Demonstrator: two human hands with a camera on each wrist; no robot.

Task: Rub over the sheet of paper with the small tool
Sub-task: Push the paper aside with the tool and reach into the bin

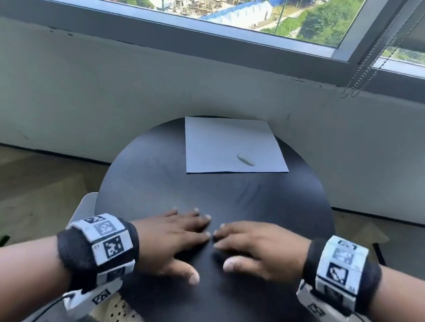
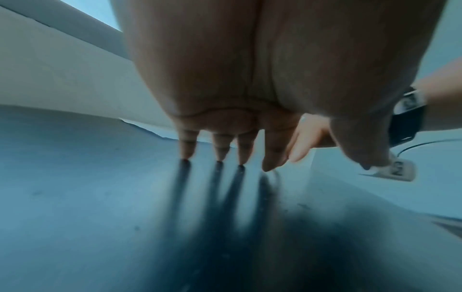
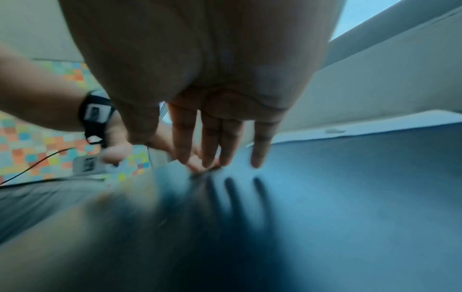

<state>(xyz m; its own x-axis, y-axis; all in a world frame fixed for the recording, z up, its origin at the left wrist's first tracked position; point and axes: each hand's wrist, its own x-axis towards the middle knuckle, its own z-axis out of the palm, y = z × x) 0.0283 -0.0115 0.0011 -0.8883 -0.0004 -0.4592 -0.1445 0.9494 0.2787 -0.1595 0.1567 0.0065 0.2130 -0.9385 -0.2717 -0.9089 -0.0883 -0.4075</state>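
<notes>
The small tool (image 1: 245,160) is seen lying slantwise near the front right corner of the sheet of paper (image 1: 222,141), at the counter's (image 1: 145,172) far edge. Both hands are laid flat and empty at the near edge; the right hand (image 1: 258,248) is judged nearer than the left hand (image 1: 171,237).

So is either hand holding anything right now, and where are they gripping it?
Nothing is held. The left hand and right hand lie flat on the table; the small tool lies untouched on the paper.

Bare dark tabletop (image 1: 157,182) between both flat hands and the paper (image 1: 231,142), only the small tool (image 1: 245,160) atop it.
</notes>
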